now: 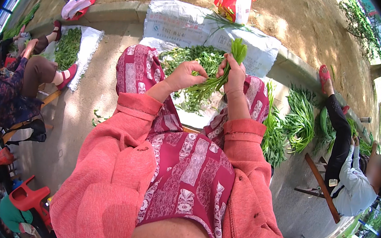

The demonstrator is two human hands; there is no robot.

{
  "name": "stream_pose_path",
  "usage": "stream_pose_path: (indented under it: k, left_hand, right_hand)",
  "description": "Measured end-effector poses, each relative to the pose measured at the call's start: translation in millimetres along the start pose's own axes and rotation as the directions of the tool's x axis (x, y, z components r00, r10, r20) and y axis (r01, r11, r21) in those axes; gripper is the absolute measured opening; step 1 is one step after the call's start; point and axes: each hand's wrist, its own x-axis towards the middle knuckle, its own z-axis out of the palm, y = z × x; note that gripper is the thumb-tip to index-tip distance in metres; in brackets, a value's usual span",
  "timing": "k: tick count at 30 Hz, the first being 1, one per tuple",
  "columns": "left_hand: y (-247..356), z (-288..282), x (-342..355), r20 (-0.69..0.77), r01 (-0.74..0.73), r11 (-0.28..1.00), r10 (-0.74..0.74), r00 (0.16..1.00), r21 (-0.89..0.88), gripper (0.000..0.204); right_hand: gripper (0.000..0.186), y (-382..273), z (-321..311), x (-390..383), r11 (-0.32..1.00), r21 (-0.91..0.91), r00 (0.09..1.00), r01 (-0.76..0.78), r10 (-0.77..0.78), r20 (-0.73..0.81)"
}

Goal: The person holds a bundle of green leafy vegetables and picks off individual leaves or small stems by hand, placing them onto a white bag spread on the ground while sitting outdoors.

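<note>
My right hand (233, 74) is closed round an upright bunch of long leafy green stems (237, 49), whose lower ends fan down to the left between my knees. My left hand (190, 75) pinches at those lower stems, its fingers curled just left of my right hand. Beneath both hands a heap of loose greens (187, 58) lies on a white woven sack sheet (163, 23), partly hidden by my legs and hands.
A red-and-white bag (234, 5) stands beyond the sheet, by the kerb (123, 12). More greens (299, 121) lie at my right. A seated person (12, 91) is at left with greens on a sheet; another (355, 187) sits at right. A red plastic stool (29, 195) stands lower left.
</note>
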Motion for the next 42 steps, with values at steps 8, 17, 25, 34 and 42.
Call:
stream_pose_path:
  k: [8, 17, 25, 34, 42]
  left_hand:
    - [3, -4, -1, 0.04, 0.044, 0.987, -0.051, 0.998, 0.157, 0.008]
    - [6, -15, -4, 0.205, 0.36, 0.91, -0.32, 0.925, -0.204, 0.012]
    - [2, -17, -6, 0.225, 0.409, 0.813, -0.344, 0.912, -0.414, 0.009]
    - [3, -21, -10, 0.127, 0.331, 0.798, -0.311, 0.942, -0.503, 0.014]
    - [-7, -16, -5, -0.168, 0.148, 0.744, -0.332, 0.928, -0.652, 0.012]
  right_hand:
    - [0.016, 1, 4, -1, 0.988, -0.145, 0.997, 0.058, -0.064, -0.033]
    - [0.016, -5, -5, 5, 0.998, -0.015, 0.977, 0.055, -0.057, -0.206]
    - [0.016, -6, -8, 7, 0.997, 0.023, 0.969, 0.068, -0.061, -0.239]
    - [0.015, -3, -21, 14, 0.988, 0.134, 0.952, 0.081, -0.037, -0.304]
    - [0.016, 0, -22, 16, 0.985, 0.15, 0.949, 0.086, -0.035, -0.314]
